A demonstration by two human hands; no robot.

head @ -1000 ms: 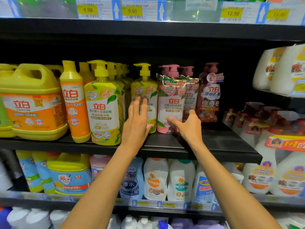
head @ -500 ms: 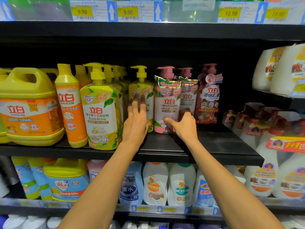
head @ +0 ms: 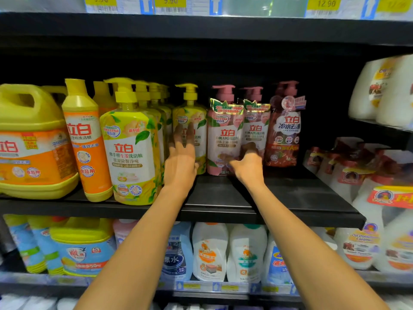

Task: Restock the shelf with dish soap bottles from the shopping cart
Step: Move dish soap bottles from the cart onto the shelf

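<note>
Left hand (head: 181, 163), fingers straight, touches the yellow pump bottle (head: 192, 114) far back on the shelf (head: 290, 198). Right hand (head: 248, 167) grips the pink bottle (head: 224, 135) beside it; orange bottle (head: 87, 142) stands left.

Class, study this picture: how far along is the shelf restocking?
Done: bottle rows already line the shelf. In hand: the left hand touches a yellow pump bottle; the right hand grips a pink pump bottle. Left: the shelf's front is bare; cart unseen.
</note>
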